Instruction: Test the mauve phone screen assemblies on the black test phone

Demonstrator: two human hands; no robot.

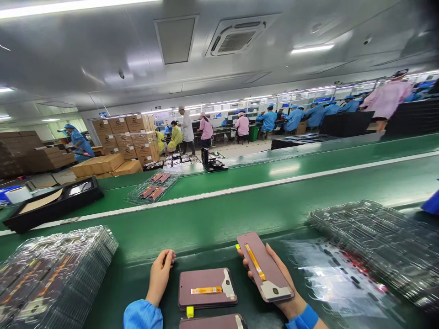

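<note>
My right hand holds a phone display panel tilted up, its fingers wrapped around the edges. The panel's brown back faces me, showing an orange flex cable and a pale patch with a dark spot. My left hand rests on the green bench with fingers curled together, and I see nothing in them. Between my hands lies a second display panel with a similar orange cable. Below it, a third panel is cut off by the frame's bottom edge. A yellow tab sticks out between these two.
Stacked clear trays with panels stand at left. More clear trays and thin plastic film with dark and red strips lie at right. Beyond are a tray with panels, a black tray, cartons and seated co-workers.
</note>
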